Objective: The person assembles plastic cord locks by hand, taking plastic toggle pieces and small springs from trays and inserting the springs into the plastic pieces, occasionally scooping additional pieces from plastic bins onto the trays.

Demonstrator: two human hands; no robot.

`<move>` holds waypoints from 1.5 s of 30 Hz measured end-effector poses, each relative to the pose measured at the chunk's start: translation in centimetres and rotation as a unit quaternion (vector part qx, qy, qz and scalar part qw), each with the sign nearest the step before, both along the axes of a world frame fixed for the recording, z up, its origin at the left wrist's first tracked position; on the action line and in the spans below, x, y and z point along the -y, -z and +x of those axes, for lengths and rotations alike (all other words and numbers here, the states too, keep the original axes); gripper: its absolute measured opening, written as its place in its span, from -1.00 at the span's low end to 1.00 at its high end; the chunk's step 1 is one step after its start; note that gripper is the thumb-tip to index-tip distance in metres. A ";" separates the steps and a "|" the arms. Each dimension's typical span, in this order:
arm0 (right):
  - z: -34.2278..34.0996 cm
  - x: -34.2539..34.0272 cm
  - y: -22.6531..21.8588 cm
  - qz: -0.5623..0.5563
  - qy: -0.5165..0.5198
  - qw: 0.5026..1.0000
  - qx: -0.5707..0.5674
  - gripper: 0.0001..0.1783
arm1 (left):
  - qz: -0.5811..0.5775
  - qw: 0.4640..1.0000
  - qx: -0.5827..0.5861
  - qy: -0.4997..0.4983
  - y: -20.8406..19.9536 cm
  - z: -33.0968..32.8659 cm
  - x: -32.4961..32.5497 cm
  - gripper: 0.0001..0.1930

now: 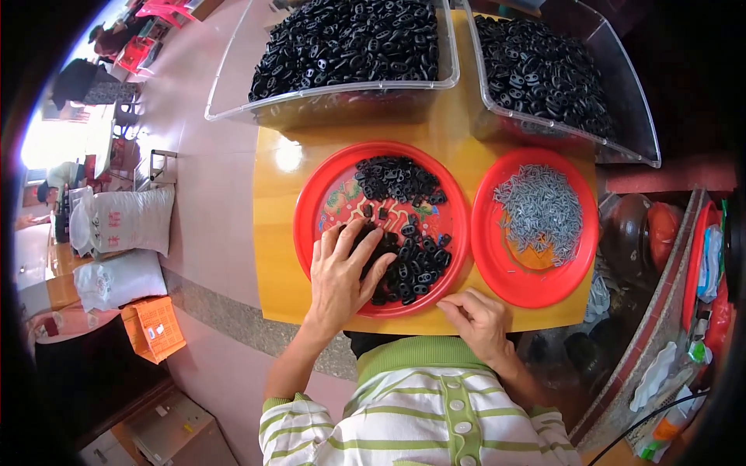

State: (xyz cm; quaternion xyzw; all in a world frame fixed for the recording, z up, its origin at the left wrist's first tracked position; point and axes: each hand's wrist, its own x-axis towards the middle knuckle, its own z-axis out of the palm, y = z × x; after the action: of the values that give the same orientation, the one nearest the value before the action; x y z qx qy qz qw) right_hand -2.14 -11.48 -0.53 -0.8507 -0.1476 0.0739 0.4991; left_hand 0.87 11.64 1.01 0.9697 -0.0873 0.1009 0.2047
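My left hand (342, 266) rests over the left side of a round red tray (305, 203), fingers apart and curved down onto small black plastic pieces with two holes (420, 268). A second heap of smaller black pieces (400, 179) lies at the tray's far side. By the table's front edge, between the two trays, my right hand (478, 320) is closed, thumb against the curled fingers. Whatever it may hold is hidden. To its upper right, a red oval tray (486, 256) carries a pile of small grey metal screws (542, 210).
Two clear plastic bins, one at back left (326, 92) and one at back right (544, 120), are heaped with black pieces. White sacks (128, 221) and an orange basket (154, 330) stand on the floor at left. A cluttered ledge (660, 311) runs along the right.
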 end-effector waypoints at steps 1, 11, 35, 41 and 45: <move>0.3 -0.1 -0.4 0.000 -0.001 1.000 -0.002 -0.88 | -0.004 1.000 0.003 0.003 -0.1 0.1 -0.1 -0.67; 7.6 -4.8 -1.4 -0.117 -0.057 0.966 0.224 -0.77 | -0.122 0.990 0.076 -0.004 1.6 -0.7 -1.0 -0.67; 8.8 -6.9 -0.9 -0.161 -0.101 0.965 0.179 -0.83 | -0.068 0.996 0.030 0.040 1.4 0.5 -1.3 -0.71; 9.4 -7.1 -1.8 -0.139 -0.102 0.970 0.169 -0.88 | -0.114 0.991 0.001 0.069 0.9 0.3 -1.9 -0.71; 10.4 -8.0 -0.6 -0.134 -0.100 0.970 0.175 -0.90 | -0.204 0.979 0.009 -0.013 0.7 0.7 -2.6 -0.69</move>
State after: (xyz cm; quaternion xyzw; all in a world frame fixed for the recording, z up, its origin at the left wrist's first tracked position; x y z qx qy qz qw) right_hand 8.25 -3.50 0.08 -0.8903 -0.3063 -0.0076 0.3370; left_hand 1.57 14.23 0.27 0.9074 -0.0543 0.1283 0.3964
